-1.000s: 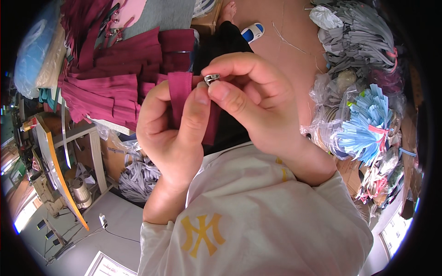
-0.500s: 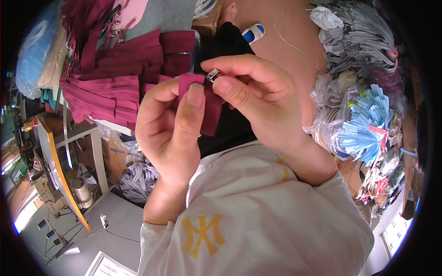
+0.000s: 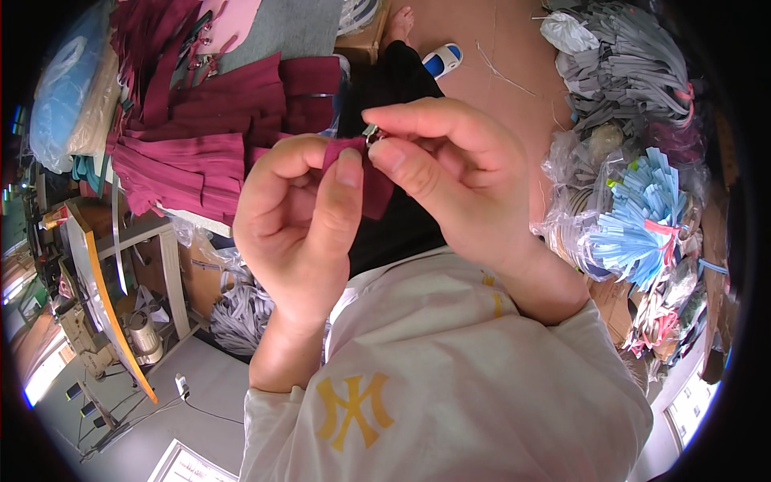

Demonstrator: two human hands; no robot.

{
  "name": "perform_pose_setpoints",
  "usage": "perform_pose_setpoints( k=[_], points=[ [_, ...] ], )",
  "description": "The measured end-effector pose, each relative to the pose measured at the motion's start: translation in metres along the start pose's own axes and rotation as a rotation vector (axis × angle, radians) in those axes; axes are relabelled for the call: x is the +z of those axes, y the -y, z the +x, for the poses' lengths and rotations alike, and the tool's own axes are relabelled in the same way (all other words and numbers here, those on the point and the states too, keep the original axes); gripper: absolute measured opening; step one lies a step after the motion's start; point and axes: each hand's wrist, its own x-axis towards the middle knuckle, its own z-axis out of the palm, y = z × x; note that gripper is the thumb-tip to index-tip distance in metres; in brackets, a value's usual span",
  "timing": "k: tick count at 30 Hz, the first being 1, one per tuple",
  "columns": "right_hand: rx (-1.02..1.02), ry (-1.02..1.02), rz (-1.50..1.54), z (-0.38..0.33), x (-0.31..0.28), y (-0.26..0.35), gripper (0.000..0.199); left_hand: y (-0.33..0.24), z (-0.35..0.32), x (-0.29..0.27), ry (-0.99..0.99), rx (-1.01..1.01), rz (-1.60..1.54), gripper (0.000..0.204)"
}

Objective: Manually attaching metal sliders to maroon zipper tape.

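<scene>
My left hand [image 3: 297, 221] pinches a narrow maroon fabric strip [image 3: 371, 183] between thumb and fingers, held up in front of my chest. My right hand [image 3: 450, 177] meets it from the right, its thumb and forefinger closed on a small silver metal slider [image 3: 373, 133] at the strip's top edge. The strip's lower end hangs behind my fingers over my black trousers [image 3: 397, 104]. Most of the slider is hidden by my fingertips.
A pile of maroon fabric pieces [image 3: 201, 136] lies on a table at upper left. Bundles of grey strips [image 3: 634, 72] and blue strips [image 3: 642, 217] in plastic bags crowd the right. A sewing machine [image 3: 88, 321] stands at lower left. A blue-white slipper [image 3: 442, 58] lies on the brown floor.
Both hands have shifted slightly; the maroon strip has been drawn shorter between the hands, and my left thumb now presses on its upper end beside the slider.
</scene>
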Motion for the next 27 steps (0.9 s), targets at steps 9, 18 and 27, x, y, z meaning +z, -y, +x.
perform_pose_setpoints(
  k=[9,18,27],
  points=[
    [-0.164,0.096,-0.236,0.000,-0.006,-0.002,0.029,0.003,0.001,-0.009,0.089,0.071,0.117,0.011],
    [-0.223,0.099,-0.337,0.000,-0.008,-0.004,0.029,0.007,-0.001,-0.010,0.069,0.143,0.174,0.016],
    [-0.276,0.089,-0.435,-0.001,-0.009,-0.006,0.029,0.004,-0.003,-0.007,0.023,0.131,0.161,0.021]
  ],
)
